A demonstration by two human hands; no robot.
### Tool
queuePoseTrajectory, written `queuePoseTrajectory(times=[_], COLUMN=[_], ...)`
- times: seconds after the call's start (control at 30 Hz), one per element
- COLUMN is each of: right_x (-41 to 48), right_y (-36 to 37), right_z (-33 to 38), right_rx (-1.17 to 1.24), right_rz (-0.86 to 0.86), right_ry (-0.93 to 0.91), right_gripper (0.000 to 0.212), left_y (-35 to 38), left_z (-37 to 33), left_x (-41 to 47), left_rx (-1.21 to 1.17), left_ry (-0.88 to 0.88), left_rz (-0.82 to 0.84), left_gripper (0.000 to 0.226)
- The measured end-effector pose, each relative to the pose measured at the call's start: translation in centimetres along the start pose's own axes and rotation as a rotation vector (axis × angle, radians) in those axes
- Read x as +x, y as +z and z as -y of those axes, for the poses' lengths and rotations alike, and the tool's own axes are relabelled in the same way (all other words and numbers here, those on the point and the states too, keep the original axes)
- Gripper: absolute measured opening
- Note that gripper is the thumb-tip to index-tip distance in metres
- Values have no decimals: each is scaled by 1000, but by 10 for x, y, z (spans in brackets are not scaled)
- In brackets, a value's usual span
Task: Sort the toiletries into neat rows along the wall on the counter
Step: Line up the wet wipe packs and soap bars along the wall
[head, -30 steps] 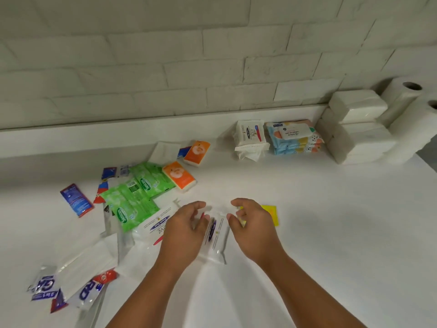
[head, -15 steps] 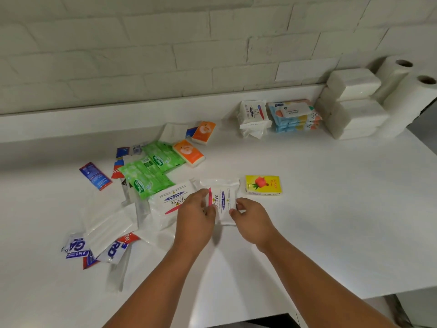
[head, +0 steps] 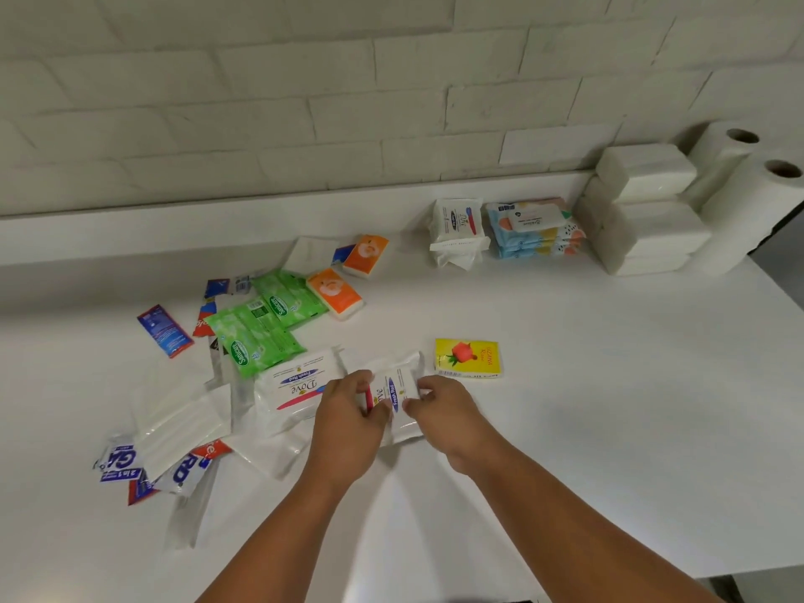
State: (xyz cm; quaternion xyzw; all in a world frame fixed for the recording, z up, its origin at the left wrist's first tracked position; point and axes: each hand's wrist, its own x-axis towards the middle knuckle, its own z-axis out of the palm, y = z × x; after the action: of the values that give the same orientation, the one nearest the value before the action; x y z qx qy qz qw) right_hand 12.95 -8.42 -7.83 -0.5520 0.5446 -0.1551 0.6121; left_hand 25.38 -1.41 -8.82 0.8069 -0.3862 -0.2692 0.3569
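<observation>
Fingers of both hands pinch a white Dove wipes pack [head: 393, 396] from either side — my left hand [head: 348, 422] on its near-left edge, my right hand [head: 439, 411] on its right edge, thumbs and fingertips closed narrow on the wrapper. A second ago those same fingers were only spread above the pack; half a second ago they had closed on it; now the pack sits squared between them, printed face up, seemingly resting on the white counter [head: 609, 406] or only just off it — I cannot tell which.

What that means, as I judge it: the grasp is made and the pack is ready to travel to the wall. A matching Dove pack [head: 457, 219] already stands against the back ledge beside a stack of blue baby wipes [head: 533, 230], white tissue bundles [head: 648, 211] and two paper rolls [head: 748, 189] — the row is begun at the right, and this one likely belongs by its twin.

Left of my hands, a second, larger Dove pack [head: 296, 385] lies touching the one I hold. Beyond it the unsorted heap: green wipes packs [head: 265, 328], two orange tissue packs [head: 343, 276], blue and red sachets [head: 164, 330], clear wrappers [head: 182, 422]. A yellow tissue pack [head: 467, 358] lies just beside my right hand. Most of the sorting is still to come.
</observation>
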Motion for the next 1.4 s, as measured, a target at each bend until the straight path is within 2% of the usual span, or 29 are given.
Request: queuePoseTrajectory(times=[0.13,0.23,0.37,0.53,0.67,0.93,1.07,1.4], right_x=[6,10,23,57,85,142,156,175], right_y=[-19,-44,-81,-120,-133,-145,-142,-142], right_z=[6,16,24,26,28,27,20,23], right_rx=[170,298,354,271,179,-175,-301,-408], right_rz=[11,23,-54,-125,-164,-155,-226,-244], right_ry=[-25,-53,-128,-179,-217,-259,-277,-322], right_gripper=[25,34,37,37,28,31,33,31], left_y=[7,13,29,62,84,111,120,125], left_z=[-21,-45,-75,-103,-110,-110,-109,-112], left_x=[2,10,27,53,79,122,125,136], left_rx=[-106,-193,-280,-285,-235,-129,-67,-48], left_ry=[32,68,32,-17,7,-9,33,10], left_rz=[-87,-152,-103,8,75,33,-1,-39], left_gripper=[41,41,42,44,46,38,35,31])
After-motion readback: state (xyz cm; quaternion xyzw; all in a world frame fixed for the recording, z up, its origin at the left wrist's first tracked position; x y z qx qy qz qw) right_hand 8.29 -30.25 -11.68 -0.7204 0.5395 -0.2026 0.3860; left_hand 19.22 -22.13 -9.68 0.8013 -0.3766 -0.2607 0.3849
